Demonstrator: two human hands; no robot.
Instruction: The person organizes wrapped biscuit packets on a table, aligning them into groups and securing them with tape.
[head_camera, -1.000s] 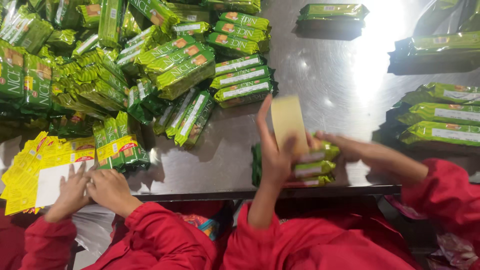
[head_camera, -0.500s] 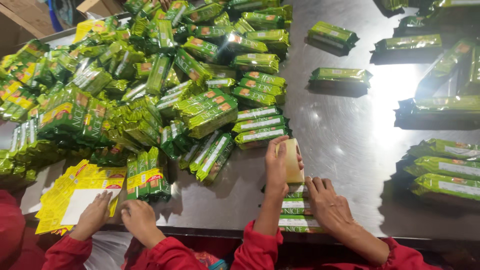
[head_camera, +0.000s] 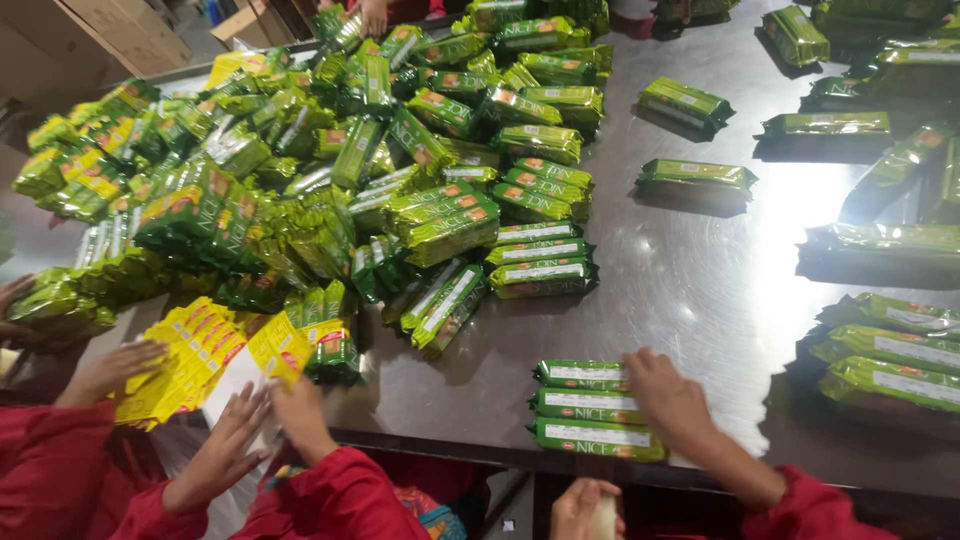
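Three green biscuit packets (head_camera: 590, 405) lie side by side near the front edge of the steel table (head_camera: 700, 290). My right hand (head_camera: 672, 400) lies flat over their right ends, fingers apart. My left hand (head_camera: 583, 510) is below the table edge, closed around a pale flat card (head_camera: 604, 516). Both my sleeves are red.
A big heap of green packets (head_camera: 330, 180) fills the table's left half. Single packets (head_camera: 695, 178) and small stacks (head_camera: 895, 365) lie to the right. A co-worker in red sleeves at the left, hands (head_camera: 300, 415) out, handles yellow wrappers (head_camera: 190, 355). Cardboard boxes (head_camera: 90, 40) stand far left.
My left hand has dropped from the packets to below the table edge, taking the pale card with it. My right hand has moved onto the packets' right ends. The co-worker's hands shifted among the yellow wrappers.
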